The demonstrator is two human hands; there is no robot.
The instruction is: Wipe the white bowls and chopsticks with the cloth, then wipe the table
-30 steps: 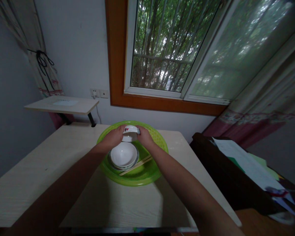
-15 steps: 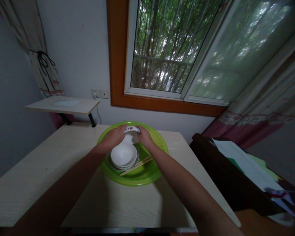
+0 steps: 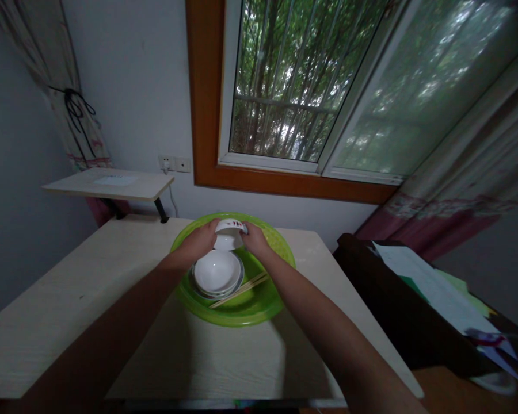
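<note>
Between my two hands a white bowl with a small red pattern (image 3: pixel 230 241) is tilted, its inside facing me, over the back of a green plastic basin (image 3: pixel 259 318). My left hand (image 3: pixel 202 238) is closed on the bowl's left side, and my right hand (image 3: pixel 255 238) grips its right side. Nearer to me in the basin, a white bowl (image 3: pixel 217 270) sits upright on top of stacked dishes, with a grey-rimmed plate (image 3: pixel 242 279) beneath. A pair of chopsticks (image 3: pixel 239 291) lies slantwise in the basin, to the right of the stack.
The basin stands on a pale wooden table (image 3: pixel 224 365). A raised small shelf (image 3: pixel 107 183) on black legs is at the back left. To the right is a dark piece of furniture (image 3: pixel 371 305) with papers (image 3: pixel 427 284). A window (image 3: pixel 293 86) is behind.
The bowl in my hands has tipped a little, so more of its patterned outside and its inside show. My left hand has shifted slightly left; the basin, stack and chopsticks stay put.
</note>
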